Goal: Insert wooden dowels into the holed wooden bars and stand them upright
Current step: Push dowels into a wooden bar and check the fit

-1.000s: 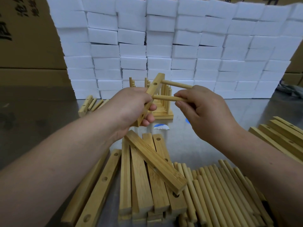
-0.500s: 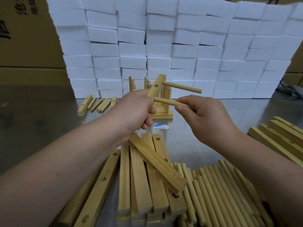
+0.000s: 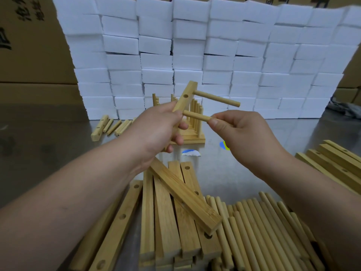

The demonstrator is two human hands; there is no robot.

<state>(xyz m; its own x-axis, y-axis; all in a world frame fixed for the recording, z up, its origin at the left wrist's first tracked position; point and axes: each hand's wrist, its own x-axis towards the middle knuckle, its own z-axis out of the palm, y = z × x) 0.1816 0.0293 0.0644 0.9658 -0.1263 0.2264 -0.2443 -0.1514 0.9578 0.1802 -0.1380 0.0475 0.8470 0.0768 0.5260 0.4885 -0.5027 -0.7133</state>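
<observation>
Lower half of the bar [image 3: 185,97] is hidden inside my left hand [image 3: 160,130], so I can't tell how many holes it has in total; only 1 empty hole shows near the top. Finished racks [image 3: 192,122] behind my hands are mostly blocked, count unclear. Bottom frame edge cuts off the bar pile [image 3: 168,208] and the dowel pile [image 3: 259,229]. Small blue-white scrap [image 3: 191,152] on the tabletop [image 3: 48,145], can't make out what it is.

Bar is pale bamboo, square-edged, tilted with its top leaning right and away from me. 1 dowel [image 3: 217,98] is already seated near its top end and sticks out to the right. A 2nd dowel [image 3: 196,116] is round, same pale wood, lying nearly level.

My left hand is clenched around the bar's lower part, thumb up along its face. My right hand [image 3: 240,133] pinches the 2nd dowel's right end between thumb and fingertips; its left end meets the bar just above my left thumb, below the empty hole. Whether it is in a hole, can't tell.

All of this is held above the middle of the tabletop. Bar pile sits at the near edge, dowel pile just right of it, more bars [image 3: 336,163] at the right edge, a few loose pieces [image 3: 109,126] toward the far left by the white foam block wall [image 3: 195,55].
</observation>
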